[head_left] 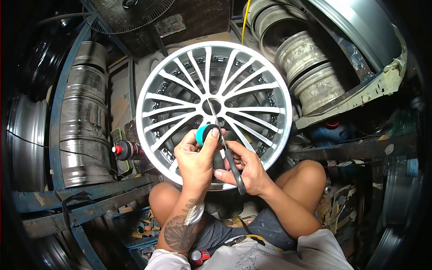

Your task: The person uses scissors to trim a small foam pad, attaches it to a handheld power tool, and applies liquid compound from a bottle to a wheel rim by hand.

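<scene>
A silver multi-spoke alloy wheel stands face up in front of me, resting between my knees. My left hand pinches a small teal roll of tape between thumb and fingers, just below the wheel's hub. My right hand grips the dark handles of a pair of scissors, whose thin blades point up toward the hub, close beside the teal roll. Both hands are over the lower part of the wheel.
Stacked bare metal rims sit at the upper right and a steel barrel rim at the left. A red-capped can lies left of the wheel. A fan hangs above. Blue metal frames surround me.
</scene>
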`<action>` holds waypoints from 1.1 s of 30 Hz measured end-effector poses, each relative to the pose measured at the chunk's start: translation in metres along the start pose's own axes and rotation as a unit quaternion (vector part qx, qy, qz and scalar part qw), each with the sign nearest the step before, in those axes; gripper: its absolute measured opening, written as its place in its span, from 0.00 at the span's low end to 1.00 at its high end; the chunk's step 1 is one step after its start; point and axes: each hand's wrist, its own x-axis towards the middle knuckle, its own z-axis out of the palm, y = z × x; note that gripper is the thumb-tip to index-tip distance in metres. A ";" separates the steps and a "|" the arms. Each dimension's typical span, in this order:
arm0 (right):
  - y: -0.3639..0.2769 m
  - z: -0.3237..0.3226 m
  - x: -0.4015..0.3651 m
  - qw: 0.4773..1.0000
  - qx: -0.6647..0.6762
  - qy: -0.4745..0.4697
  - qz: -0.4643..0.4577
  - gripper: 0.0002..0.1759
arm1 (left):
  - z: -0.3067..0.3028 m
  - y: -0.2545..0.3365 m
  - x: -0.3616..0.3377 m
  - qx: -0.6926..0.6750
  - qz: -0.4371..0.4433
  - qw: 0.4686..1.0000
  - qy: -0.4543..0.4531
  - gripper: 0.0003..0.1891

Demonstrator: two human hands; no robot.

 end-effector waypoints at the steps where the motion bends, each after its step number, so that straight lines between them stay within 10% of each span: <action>1: 0.002 -0.001 0.000 1.000 -0.002 -0.002 0.002 0.32 | 0.001 0.000 0.000 0.000 0.003 1.000 -0.001 0.08; 33: -0.001 -0.001 -0.004 1.000 -0.018 0.011 -0.009 0.32 | -0.006 0.010 -0.004 0.055 -0.001 0.996 -0.068 0.07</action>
